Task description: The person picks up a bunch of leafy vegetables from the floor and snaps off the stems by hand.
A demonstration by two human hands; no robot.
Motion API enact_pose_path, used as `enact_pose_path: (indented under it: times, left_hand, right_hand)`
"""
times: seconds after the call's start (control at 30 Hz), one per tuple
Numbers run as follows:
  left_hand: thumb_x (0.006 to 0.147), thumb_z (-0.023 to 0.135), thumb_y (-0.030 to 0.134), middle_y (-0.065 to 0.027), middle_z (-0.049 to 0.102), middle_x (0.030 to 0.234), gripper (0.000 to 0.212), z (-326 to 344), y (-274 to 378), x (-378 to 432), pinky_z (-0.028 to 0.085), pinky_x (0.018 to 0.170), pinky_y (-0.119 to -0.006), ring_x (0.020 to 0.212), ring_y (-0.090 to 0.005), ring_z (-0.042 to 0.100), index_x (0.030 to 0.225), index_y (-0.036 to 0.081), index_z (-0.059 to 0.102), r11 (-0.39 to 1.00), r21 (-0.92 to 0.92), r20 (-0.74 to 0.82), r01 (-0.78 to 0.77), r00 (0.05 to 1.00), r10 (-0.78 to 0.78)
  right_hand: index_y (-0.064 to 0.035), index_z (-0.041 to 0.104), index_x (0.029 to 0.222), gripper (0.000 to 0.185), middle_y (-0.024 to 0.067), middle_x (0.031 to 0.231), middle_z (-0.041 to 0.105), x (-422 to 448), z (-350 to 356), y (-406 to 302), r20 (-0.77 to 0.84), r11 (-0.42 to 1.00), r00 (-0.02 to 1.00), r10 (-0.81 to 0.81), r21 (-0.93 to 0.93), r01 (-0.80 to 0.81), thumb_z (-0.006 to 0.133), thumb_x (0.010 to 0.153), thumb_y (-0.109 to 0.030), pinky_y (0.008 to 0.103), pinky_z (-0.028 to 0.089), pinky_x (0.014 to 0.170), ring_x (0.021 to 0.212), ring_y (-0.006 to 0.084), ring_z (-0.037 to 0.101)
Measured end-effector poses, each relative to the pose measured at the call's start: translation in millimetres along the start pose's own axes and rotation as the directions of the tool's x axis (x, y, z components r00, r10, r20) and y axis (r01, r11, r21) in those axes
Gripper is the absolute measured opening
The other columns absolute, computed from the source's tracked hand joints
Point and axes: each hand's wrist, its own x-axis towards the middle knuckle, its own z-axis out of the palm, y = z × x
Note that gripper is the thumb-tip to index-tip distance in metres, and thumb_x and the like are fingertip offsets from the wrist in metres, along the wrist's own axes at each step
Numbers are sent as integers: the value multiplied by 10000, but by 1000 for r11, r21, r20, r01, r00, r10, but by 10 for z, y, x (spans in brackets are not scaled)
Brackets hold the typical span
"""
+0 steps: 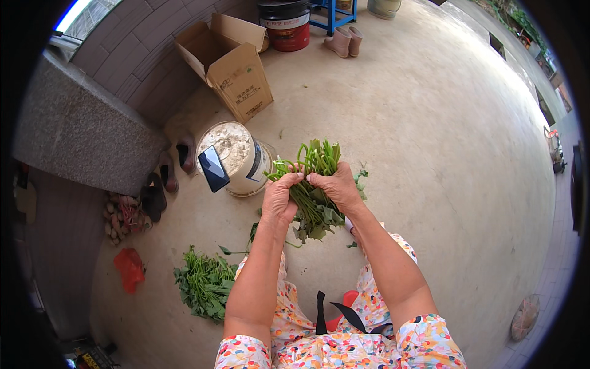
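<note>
Both hands hold one thick bunch of leafy green stems (pixel 313 198) above the floor, with cut stem ends towards the top and leaves hanging down. My left hand (pixel 280 196) grips the bunch from the left, its thumb across the stems. My right hand (pixel 340 187) closes round the other side, and the two thumb tips nearly meet. A pile of similar greens (pixel 205 283) lies on the floor at the lower left, partly behind my left forearm. Loose leafy sprigs (pixel 251 237) lie between the pile and the bunch.
A phone (pixel 213 169) rests on an upturned white bucket (pixel 246 170). Beyond stand an open cardboard box (pixel 242 83), a red paint bucket (pixel 286 30) and pink boots (pixel 343 42). Shoes (pixel 168 173), root vegetables (pixel 120 219) and a red plastic bag (pixel 129 270) are at the left.
</note>
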Motion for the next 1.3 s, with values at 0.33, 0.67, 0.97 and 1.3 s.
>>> enact_pose_path:
  times: [0.33, 0.67, 0.97, 1.3]
  left_hand:
    - [742, 558, -33, -124, 596, 830, 153, 9, 56, -35, 502, 704, -345, 750, -227, 595, 883, 22, 532, 999, 15, -15, 34, 999, -34]
    - [745, 549, -16, -112, 582, 829, 177, -146, 413, -80, 468, 634, -326, 667, -187, 560, 897, 73, 526, 999, 48, -47, -25, 999, 27]
    - [746, 544, -12, -116, 580, 815, 163, -237, 439, -81, 474, 633, -331, 653, -191, 554, 904, 26, 530, 996, 83, -122, -18, 992, 28]
    - [743, 544, -15, -113, 586, 791, 170, -188, 411, -77, 480, 625, -340, 636, -189, 560, 908, 24, 523, 991, 126, -93, 42, 995, -31]
  right_hand:
    - [-9, 564, 668, 32, -38, 591, 528, -4, 5, 17, -173, 996, 984, -43, -82, 30, 578, 669, 19, 214, 378, 483, 540, 45, 461]
    - [-1, 556, 767, 103, 64, 705, 574, 152, -470, -72, -523, 963, 851, -36, 210, 170, 577, 668, 18, 271, 461, 596, 622, 153, 551]
    - [11, 537, 809, 140, 105, 743, 582, 103, -613, -201, -290, 877, 957, 6, 461, 134, 520, 671, -2, 344, 494, 696, 697, 231, 591]
    - [-15, 525, 809, 145, 119, 760, 584, 52, -568, -277, -112, 844, 994, 15, 534, 48, 515, 667, -38, 405, 470, 811, 771, 283, 598]
